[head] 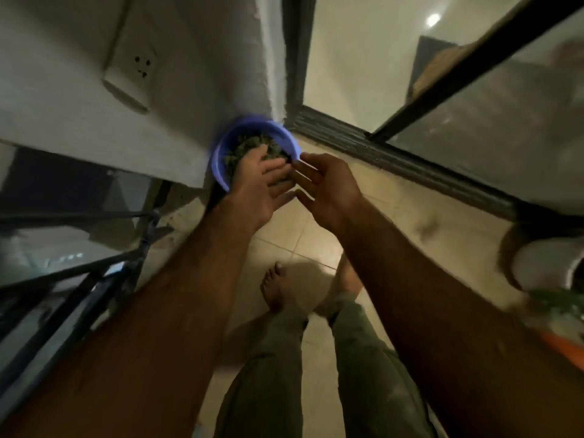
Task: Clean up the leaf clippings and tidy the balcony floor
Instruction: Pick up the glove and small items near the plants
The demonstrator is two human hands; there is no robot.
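Observation:
A blue plastic bowl (221,150) stands on the balcony floor against the white wall, holding a heap of green leaf clippings (252,146). My left hand (259,181) reaches over the bowl's near rim with its fingers straight and spread above the clippings. My right hand (325,188) hovers just right of it, palm turned inward, fingers relaxed and holding nothing. The two hands nearly touch at the fingertips. Whether the left fingers touch the leaves is hidden.
Beige floor tiles (303,235) run under my bare feet (275,286). A sliding-door track (395,159) and glass door lie to the right, a dark metal railing (94,273) to the left. A white pot (543,267) and an orange pot with a plant (565,343) sit at the right edge.

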